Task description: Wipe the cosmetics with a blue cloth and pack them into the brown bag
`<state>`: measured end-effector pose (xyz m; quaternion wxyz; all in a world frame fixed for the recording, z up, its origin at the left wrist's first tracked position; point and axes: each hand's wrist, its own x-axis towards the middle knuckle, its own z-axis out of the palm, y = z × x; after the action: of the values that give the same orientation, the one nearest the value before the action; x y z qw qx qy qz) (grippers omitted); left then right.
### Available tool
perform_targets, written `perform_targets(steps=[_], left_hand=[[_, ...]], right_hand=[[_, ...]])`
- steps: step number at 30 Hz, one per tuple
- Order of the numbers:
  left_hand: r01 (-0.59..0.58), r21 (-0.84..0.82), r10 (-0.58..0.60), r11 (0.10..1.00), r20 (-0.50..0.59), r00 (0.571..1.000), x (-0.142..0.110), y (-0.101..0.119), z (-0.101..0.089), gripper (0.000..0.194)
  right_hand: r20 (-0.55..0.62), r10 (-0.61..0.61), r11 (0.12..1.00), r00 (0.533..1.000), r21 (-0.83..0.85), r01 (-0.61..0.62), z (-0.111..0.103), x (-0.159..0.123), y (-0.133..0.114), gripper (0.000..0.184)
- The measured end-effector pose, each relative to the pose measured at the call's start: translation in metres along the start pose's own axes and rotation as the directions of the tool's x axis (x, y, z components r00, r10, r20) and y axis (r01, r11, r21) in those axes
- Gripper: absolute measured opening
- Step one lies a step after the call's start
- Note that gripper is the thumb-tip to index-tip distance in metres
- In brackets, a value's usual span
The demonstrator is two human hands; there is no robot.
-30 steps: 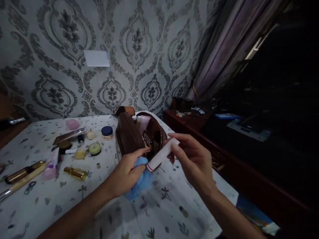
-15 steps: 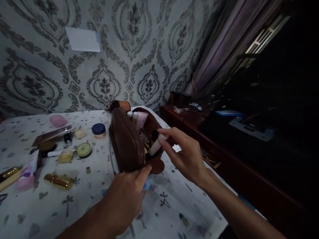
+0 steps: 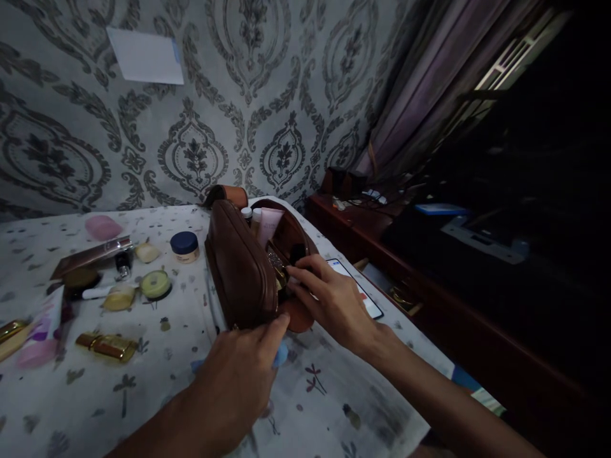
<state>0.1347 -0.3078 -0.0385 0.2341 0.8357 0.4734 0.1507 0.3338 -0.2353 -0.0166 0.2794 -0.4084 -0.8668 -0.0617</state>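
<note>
An unzipped brown cosmetic bag [image 3: 238,267] stands on the patterned cloth. My left hand [image 3: 243,378] is closed at its near lower corner, with a bit of something blue [image 3: 280,355] showing beneath the fingers. My right hand [image 3: 334,302] reaches into the opening from the right, its fingers bent and close together; whatever they hold is hidden. A dark item [image 3: 298,253] shows just above those fingers. Inside the bag are a pink tube [image 3: 270,226], small white-capped bottles [image 3: 256,219] and glittery gold-edged items [image 3: 278,267]. A brown flap [image 3: 300,318] lies between my hands.
To the left lie a blue-lidded jar [image 3: 184,247], a round green compact [image 3: 155,285], a gold bottle [image 3: 107,346], a pink-and-purple tube [image 3: 42,331] and a pink sponge [image 3: 103,227]. A lit phone [image 3: 375,310] rests right of the bag, beside an open drawer [image 3: 405,299].
My right hand has moved left and down into the bag; the pale tube it pinched is out of sight. The phone has come into fuller view. My left hand stays at the corner.
</note>
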Motion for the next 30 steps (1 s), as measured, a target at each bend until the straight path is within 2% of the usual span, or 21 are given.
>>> perform_targets(steps=[3, 10, 13, 18, 22, 30], left_hand=[[0.010, 0.011, -0.010, 1.000, 0.012, 1.000, 0.001, 0.001, 0.000, 0.071], [0.087, 0.068, -0.095, 0.994, 0.125, 0.988, 0.006, 0.014, -0.010, 0.071], [0.100, 0.068, -0.109, 0.993, 0.147, 0.983, 0.006, 0.017, -0.012, 0.069], [0.066, 0.086, -0.076, 0.994, 0.116, 0.990, 0.004, 0.016, -0.012, 0.068], [0.104, 0.098, -0.119, 0.990, 0.155, 0.981, 0.003, 0.019, -0.015, 0.068], [0.088, 0.151, -0.111, 0.985, 0.154, 0.982, -0.003, 0.022, -0.022, 0.070]], right_hand=[[0.036, -0.025, 0.998, 0.999, -0.063, 0.027, -0.004, 0.001, 0.000, 0.028], [0.046, -0.041, 0.983, 0.998, -0.176, 0.049, -0.002, -0.003, 0.003, 0.029], [0.032, -0.019, 0.985, 0.999, -0.171, 0.024, 0.000, -0.004, 0.002, 0.029], [0.002, -0.049, 0.983, 0.999, -0.179, 0.048, -0.002, -0.002, -0.002, 0.028], [-0.010, -0.067, 0.984, 0.998, -0.167, 0.064, -0.004, -0.003, -0.004, 0.025], [-0.087, -0.080, 0.988, 0.993, -0.135, 0.068, -0.004, -0.017, -0.003, 0.030]])
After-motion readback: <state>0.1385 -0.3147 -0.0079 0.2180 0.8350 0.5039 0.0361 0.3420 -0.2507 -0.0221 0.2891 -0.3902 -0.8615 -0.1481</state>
